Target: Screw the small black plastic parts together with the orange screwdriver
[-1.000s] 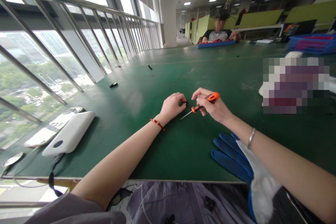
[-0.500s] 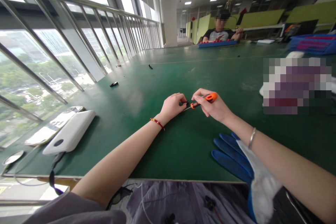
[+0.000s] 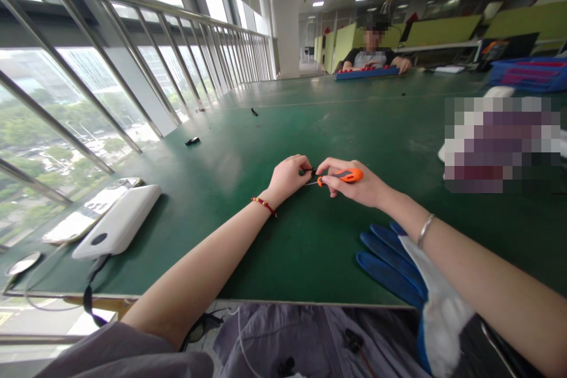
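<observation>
My right hand (image 3: 354, 180) is closed round an orange and black screwdriver (image 3: 349, 175), held low over the green table (image 3: 283, 248). Its thin shaft points left, toward the fingers of my left hand (image 3: 290, 174). Those fingers pinch a small black piece (image 3: 305, 172), mostly hidden by them, so its kind does not show. Whether the screwdriver's tip touches the piece I cannot make out. A blue and white glove (image 3: 392, 266) lies under my right forearm at the table's front edge.
At the left lie a white power bank (image 3: 117, 221) with a cable and a phone (image 3: 93, 209). Small black pieces (image 3: 192, 142) rest farther back. Across the table a person (image 3: 372, 56) sits behind a blue tray (image 3: 367, 74). A blue basket (image 3: 527, 74) stands at the far right.
My right hand has shifted a little left and down, and the screwdriver lies flatter, its handle nearer my left hand. The person opposite has lowered a raised hand to the tray.
</observation>
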The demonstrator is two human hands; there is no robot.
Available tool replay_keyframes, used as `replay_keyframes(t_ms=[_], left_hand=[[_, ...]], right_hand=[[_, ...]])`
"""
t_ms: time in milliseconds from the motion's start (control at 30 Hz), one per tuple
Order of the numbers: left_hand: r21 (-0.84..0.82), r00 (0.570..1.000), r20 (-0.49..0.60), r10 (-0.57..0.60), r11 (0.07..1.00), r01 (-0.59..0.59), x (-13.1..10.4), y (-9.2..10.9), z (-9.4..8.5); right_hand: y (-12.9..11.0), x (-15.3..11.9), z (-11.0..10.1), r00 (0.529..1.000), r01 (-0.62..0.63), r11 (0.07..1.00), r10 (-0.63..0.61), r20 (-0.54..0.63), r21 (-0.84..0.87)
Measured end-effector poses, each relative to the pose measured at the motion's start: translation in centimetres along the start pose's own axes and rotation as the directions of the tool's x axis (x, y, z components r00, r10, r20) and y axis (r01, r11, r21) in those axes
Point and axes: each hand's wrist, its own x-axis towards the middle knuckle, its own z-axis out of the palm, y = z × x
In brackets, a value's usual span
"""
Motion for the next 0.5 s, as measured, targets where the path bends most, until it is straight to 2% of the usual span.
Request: replay_keyframes(t_ms=[500], left_hand=[[-0.03,1.0,-0.012,-0.002,1.0,0.002,0.11,-0.41,0.31]], right_hand=[[0.45,0.2,-0.02,0.999,-0.008,0.999,0.007,-0.035,-0.031]])
